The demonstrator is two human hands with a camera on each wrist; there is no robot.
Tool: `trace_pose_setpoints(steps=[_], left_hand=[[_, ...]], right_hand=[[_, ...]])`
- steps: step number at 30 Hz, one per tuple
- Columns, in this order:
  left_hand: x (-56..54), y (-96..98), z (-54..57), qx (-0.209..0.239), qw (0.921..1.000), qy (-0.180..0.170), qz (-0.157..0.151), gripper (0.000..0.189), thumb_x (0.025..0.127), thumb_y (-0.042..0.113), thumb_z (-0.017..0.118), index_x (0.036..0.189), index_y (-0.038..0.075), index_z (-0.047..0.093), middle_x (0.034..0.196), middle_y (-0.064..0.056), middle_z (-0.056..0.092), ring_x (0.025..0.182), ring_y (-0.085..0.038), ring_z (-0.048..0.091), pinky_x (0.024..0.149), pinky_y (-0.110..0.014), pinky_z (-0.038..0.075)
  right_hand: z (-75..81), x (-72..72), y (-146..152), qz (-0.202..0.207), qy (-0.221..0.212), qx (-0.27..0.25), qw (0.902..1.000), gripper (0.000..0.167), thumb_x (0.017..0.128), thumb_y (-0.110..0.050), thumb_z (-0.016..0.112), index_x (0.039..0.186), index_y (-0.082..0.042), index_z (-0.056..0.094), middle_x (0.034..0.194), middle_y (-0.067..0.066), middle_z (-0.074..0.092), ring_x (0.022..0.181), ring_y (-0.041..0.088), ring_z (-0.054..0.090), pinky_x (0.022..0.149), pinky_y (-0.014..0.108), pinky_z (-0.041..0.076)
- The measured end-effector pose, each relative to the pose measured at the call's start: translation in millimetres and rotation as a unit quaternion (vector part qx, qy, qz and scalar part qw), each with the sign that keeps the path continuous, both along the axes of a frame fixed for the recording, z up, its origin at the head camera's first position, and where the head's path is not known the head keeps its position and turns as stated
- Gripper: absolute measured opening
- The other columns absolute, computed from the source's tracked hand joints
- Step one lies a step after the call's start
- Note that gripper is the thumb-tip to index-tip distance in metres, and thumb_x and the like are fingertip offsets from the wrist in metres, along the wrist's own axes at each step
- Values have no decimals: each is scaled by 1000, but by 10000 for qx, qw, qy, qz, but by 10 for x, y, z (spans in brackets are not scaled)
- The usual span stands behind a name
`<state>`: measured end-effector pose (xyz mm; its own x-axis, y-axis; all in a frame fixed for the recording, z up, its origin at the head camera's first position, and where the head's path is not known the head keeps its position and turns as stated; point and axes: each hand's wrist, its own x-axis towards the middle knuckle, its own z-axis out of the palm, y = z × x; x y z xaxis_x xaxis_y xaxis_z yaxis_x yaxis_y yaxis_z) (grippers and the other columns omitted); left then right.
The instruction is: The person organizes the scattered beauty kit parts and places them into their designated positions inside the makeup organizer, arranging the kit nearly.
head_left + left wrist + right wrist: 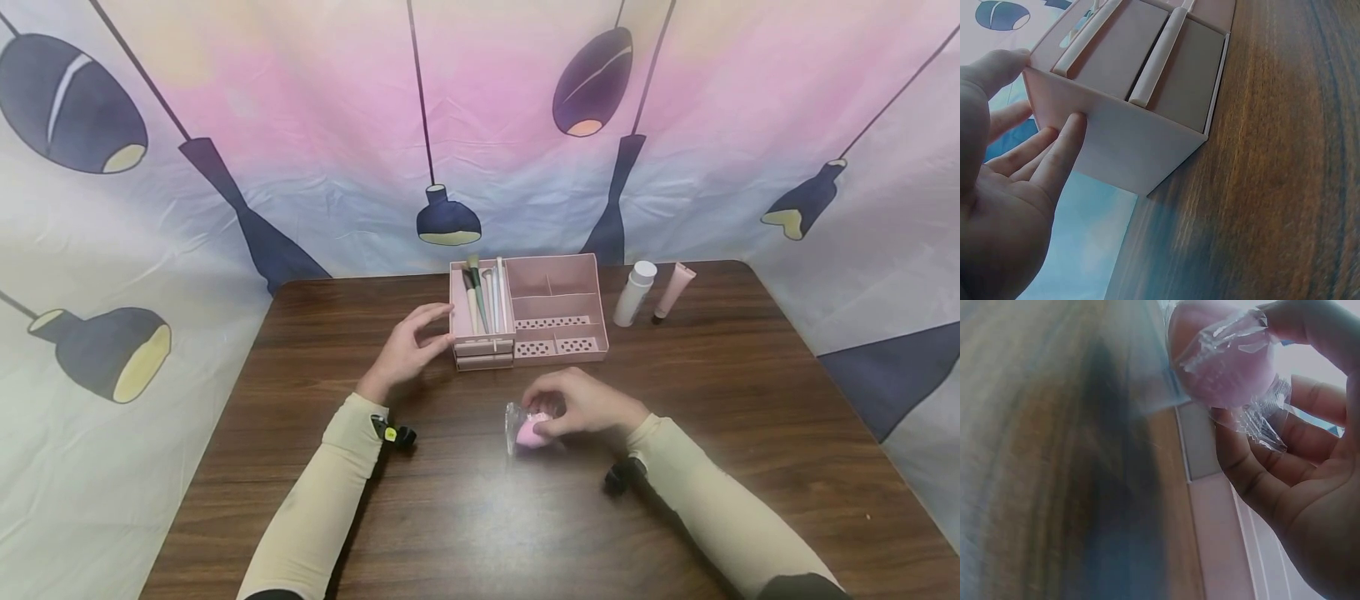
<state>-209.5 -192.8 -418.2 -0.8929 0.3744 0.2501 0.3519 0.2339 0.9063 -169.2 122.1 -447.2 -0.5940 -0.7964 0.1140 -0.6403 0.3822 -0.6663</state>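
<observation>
A pink makeup sponge (532, 433) in a clear plastic wrapper (1260, 422) is pinched between the thumb and fingers of my right hand (581, 404), over the table in front of the organizer. My left hand (405, 346) rests its fingertips against the left side of the pink makeup organizer (555, 275). In the left wrist view, its fingers (1063, 150) are spread along the organizer's side wall (1110, 137), beside two drawers with bar handles (1160, 59). Several makeup brushes (480, 296) lie in the organizer's left top section; its right compartments have spotted bottoms.
A white bottle (635, 296) with a white cap stands right of the organizer, and a pink tube (675, 292) with a dark cap stands beside it. The brown wooden table (465, 533) reaches a printed cloth backdrop (330, 125) behind.
</observation>
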Motion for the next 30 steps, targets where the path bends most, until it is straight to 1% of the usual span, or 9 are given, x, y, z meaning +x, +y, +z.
trace_pose_setpoints(steps=[5,9,14,19,22,26,30], left_hand=[[-11,0,-19,13,10000,23,17,49,91,1,66,136,-11,49,140,-25,45,131,-40,46,104,-55,48],[-10,4,-20,-1,10000,29,21,49,91,1,65,136,-10,49,140,-25,45,131,-39,46,104,-58,47],[-5,7,-10,-13,10000,28,28,49,92,2,65,136,-10,49,141,-25,44,131,-39,45,104,-58,47],[-5,-2,-17,5,10000,34,19,49,91,2,66,136,-9,49,141,-25,44,131,-41,45,104,-58,48],[-14,-8,-32,51,10000,38,-8,49,91,1,66,136,-10,49,141,-24,44,131,-40,45,104,-57,48],[-23,-16,-51,116,9999,29,-49,49,91,0,66,136,-11,48,140,-25,44,130,-39,46,104,-57,48],[-24,-21,-52,146,9999,24,-57,50,91,0,66,136,-11,48,140,-24,44,130,-38,46,104,-56,48]], right_hand=[[72,-77,49,-179,52,-90,9998,32,78,-23,78,108,-16,68,99,-9,69,86,4,62,77,22,58],[109,-151,111,-401,80,-132,9991,33,78,-24,79,109,-18,68,101,-11,68,87,5,61,78,23,57],[174,-251,184,-636,164,-374,9971,33,79,-21,79,110,-18,69,104,-8,69,88,7,62,78,27,58],[247,-334,240,-808,237,-579,9948,32,78,-18,80,109,-17,70,102,-6,71,86,9,63,76,29,59],[282,-370,266,-900,230,-601,9939,32,77,-16,80,108,-15,70,100,-5,71,86,10,63,76,29,59],[295,-420,290,-1061,226,-591,9923,33,77,-14,80,108,-13,69,99,-2,71,88,11,64,78,28,60],[295,-480,306,-1236,253,-685,9896,34,78,-15,80,109,-11,70,100,0,72,88,13,65,79,30,60]])
